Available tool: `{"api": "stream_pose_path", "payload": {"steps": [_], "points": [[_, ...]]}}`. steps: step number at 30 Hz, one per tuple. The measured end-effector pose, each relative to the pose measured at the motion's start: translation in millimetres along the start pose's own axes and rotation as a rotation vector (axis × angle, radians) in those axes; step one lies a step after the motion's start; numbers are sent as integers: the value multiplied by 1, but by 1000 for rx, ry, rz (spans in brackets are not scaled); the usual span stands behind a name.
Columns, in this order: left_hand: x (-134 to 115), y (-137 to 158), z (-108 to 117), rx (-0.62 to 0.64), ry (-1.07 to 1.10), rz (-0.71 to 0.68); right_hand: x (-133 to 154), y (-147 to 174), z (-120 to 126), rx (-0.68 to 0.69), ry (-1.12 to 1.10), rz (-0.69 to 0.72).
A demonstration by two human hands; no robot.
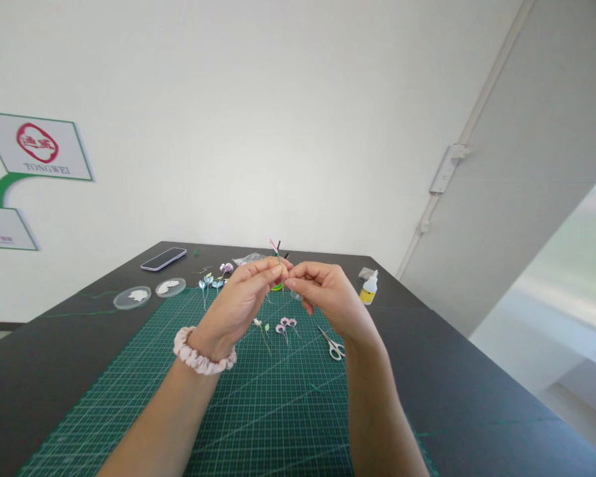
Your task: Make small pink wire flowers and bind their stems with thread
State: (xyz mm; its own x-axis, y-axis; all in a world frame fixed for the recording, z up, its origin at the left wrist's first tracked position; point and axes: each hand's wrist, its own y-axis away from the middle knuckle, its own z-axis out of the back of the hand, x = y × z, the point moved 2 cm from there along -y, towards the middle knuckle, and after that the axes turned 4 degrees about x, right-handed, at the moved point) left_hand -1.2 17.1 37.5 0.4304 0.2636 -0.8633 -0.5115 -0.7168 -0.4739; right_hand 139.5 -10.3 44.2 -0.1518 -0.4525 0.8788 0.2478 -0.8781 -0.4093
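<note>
Above the green cutting mat (258, 411), my left hand (246, 291) pinches a small craft flower (273, 246) with a pink petal and a thin green stem, held upright. My right hand (330, 295) is closed in a pinch right beside the left fingertips; what lies between its fingers is too small to make out. Below the hands, several pink flower pieces (285, 326) on wires lie on the mat, along with a white bud with a green leaf (263, 327). White-handled scissors (334, 346) rest under my right wrist.
Blue wired flowers (209, 282) and a purple flower (226, 267) lie at the mat's far left. Two clear dishes (124, 299) with white pieces stand beside the mat, and a phone (163, 258) lies behind. A glue bottle (369, 289) stands at the right, near a small packet (365, 273).
</note>
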Motion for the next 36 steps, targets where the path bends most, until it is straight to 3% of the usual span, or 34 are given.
{"api": "stream_pose_path", "payload": {"steps": [23,31,36], "points": [[-2,2,-7,-24,47,-13,-1,-6,-13,12,-259,-60],[-3,0,-4,-240,-67,-39,7,-6,-12,-136,-81,-31],[-7,1,-5,-281,-147,-62,12,-5,-15,-139,-33,-15]]}}
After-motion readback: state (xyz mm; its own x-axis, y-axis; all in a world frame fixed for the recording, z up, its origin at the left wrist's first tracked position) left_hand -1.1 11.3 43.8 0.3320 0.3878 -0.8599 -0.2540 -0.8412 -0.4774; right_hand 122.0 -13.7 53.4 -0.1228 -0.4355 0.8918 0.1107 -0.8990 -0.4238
